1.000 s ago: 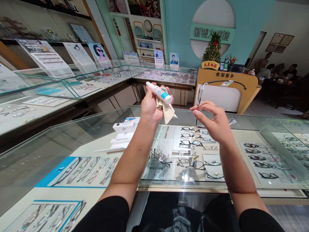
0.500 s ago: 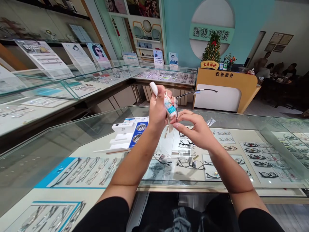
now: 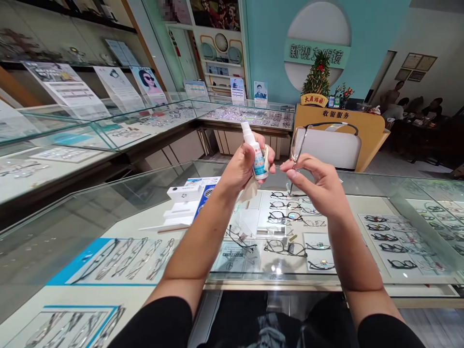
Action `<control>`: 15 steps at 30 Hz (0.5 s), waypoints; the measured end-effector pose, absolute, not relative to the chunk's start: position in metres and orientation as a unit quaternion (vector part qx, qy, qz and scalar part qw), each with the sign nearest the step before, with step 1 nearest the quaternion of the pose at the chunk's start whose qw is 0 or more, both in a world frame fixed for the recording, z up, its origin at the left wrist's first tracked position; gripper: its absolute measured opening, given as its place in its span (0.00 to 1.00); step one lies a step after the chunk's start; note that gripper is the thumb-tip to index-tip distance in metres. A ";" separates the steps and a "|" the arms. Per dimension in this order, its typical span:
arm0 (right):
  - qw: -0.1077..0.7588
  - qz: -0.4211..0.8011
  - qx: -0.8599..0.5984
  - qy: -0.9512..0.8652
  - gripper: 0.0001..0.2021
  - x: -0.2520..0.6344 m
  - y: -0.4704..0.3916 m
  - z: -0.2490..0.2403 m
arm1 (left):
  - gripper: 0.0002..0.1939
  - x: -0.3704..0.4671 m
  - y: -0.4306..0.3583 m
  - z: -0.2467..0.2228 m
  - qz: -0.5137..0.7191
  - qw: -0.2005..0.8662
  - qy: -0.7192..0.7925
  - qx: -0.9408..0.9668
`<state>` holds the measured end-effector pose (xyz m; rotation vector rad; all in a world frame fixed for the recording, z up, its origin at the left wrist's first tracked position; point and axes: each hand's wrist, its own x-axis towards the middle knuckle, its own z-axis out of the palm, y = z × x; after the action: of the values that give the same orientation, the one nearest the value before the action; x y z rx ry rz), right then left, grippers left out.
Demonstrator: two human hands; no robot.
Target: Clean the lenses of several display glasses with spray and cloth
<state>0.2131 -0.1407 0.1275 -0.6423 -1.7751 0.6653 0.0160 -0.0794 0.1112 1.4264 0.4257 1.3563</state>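
Observation:
My left hand (image 3: 242,162) is closed around a small white spray bottle (image 3: 258,159) with a blue-and-white label, its white cap pointing up. A beige cloth (image 3: 249,190) is bunched in the same hand and hangs below the bottle. To the right, my right hand (image 3: 317,181) pinches a pair of eyeglasses (image 3: 297,144) by the frame between thumb and fingers. The glasses are turned on edge, with one dark temple stretching to the right above the hand. A gap separates the bottle from the glasses. Both hands are raised over the glass display counter (image 3: 174,285).
Rows of eyeglasses (image 3: 285,216) lie on the counter below my hands. White boxes (image 3: 184,193) stand at the left. Beyond are more glass cases (image 3: 250,104), a wooden cashier desk (image 3: 326,116) with a plant (image 3: 318,75), and several people seated at the far right.
My hands have moved apart: the right hand carried the glasses rightward, away from the bottle. In my left hand the bottle has turned more upright, its label facing me.

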 end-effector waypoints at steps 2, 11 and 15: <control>0.546 0.272 -0.281 -0.741 0.10 0.218 -0.140 0.129 | 0.41 0.013 -0.081 0.112 0.534 0.549 0.183 0.616; 0.536 0.292 -0.296 -0.735 0.13 0.225 -0.127 0.125 | 0.35 0.007 -0.071 0.107 0.500 0.582 0.157 0.622; 0.531 0.314 -0.305 -0.725 0.14 0.225 -0.119 0.122 | 0.39 0.011 -0.068 0.110 0.505 0.586 0.223 0.593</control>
<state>0.2253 -0.1189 0.1222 -0.7279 -1.7311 0.7493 0.0115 -0.0682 0.1096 1.3838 0.5210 1.1770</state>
